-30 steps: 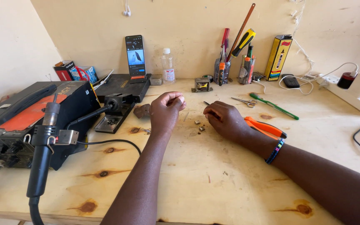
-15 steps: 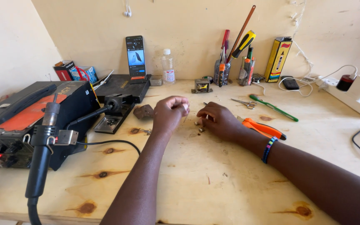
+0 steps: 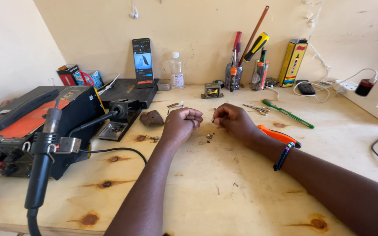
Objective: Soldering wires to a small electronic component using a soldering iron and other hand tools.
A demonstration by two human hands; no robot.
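Two bare hands close together over a pale wooden surface (image 3: 224, 192), left hand (image 3: 180, 124) curled into a fist, contents hidden. Right hand (image 3: 235, 120) pinching a tiny part, too small to identify. Small metal bits (image 3: 208, 137) lying just beneath, orange-handled pliers (image 3: 278, 134) right of the wrist.

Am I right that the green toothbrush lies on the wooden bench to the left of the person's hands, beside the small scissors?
Not quite: the head view shows the green toothbrush to the right of the hands, not the left. It does lie on the wooden bench beside the small scissors, beyond the right hand.
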